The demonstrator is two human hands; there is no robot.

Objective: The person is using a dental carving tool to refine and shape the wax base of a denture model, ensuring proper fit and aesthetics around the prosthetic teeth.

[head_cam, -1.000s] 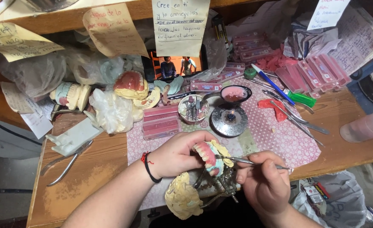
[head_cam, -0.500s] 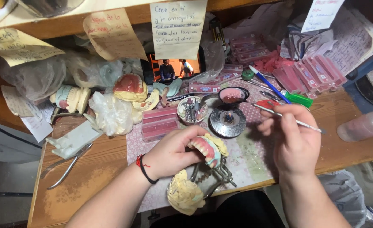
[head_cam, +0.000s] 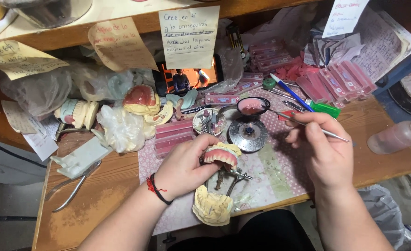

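Only the head view is given. In it, a denture model [head_cam: 220, 155], pink gum with a row of pale teeth, is gripped in the left hand [head_cam: 183, 166], the fingers closed around it from the left, just above a metal articulator frame [head_cam: 231, 177] on the patterned mat [head_cam: 280, 172] near the middle of the desk [head_cam: 98, 204]. A yellow plaster cast [head_cam: 212, 208] lies at the near edge, just below that hand.

The right hand [head_cam: 324, 153] is closed in a pen-like pinch on a thin metal instrument [head_cam: 307, 126], whose tip points left toward a small dish of pink wax [head_cam: 253, 106] standing over a round burner base [head_cam: 248, 133]. A second ago this hand was down at the model, with the instrument against the teeth; half a second ago it had been lifted to the right, and now the tip is carried close to the dish. The model has been kept in nearly the same place throughout. From this it may be judged that work on the teeth has been paused so that the tip can be warmed or loaded with wax.

Farther left, a second cast with pink gum [head_cam: 140, 100] is seen among plastic bags, and pliers [head_cam: 75, 186] lie on bare wood. Pink tooth cards [head_cam: 345, 81] are stacked at the far right, beside a blue pen [head_cam: 291, 92].
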